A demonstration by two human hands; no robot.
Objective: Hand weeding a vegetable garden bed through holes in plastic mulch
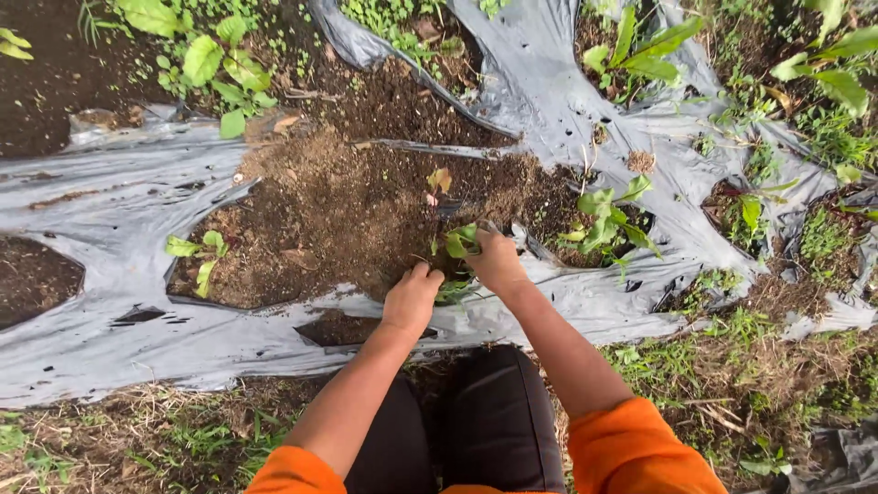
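Here, going left to right: at the far left the grey plastic mulch sheet [110, 197] lies torn and wrinkled over the bed, and a small pale-green seedling [203, 256] stands alone at the left edge of the open patch of brown soil [338, 210]. Near the middle, the left hand [412, 297] rests knuckles-up on the near edge of the soil, fingers curled together and pressed down into the earth just beside the plant. Touching it on the right is the young seedling [460, 242] being set — its leaves stand up between the two hands. The right hand [496, 261] is closed around the base of that seedling, fingers bunched; whether they grip stem or soil I cannot tell. To do this well, I judge both hands should firm the soil evenly from both sides, keeping the stem upright and the leaves clear of the dirt — no pinching the stem. Further right a larger leafy plant [608, 220] grows through another hole, well clear of the work.
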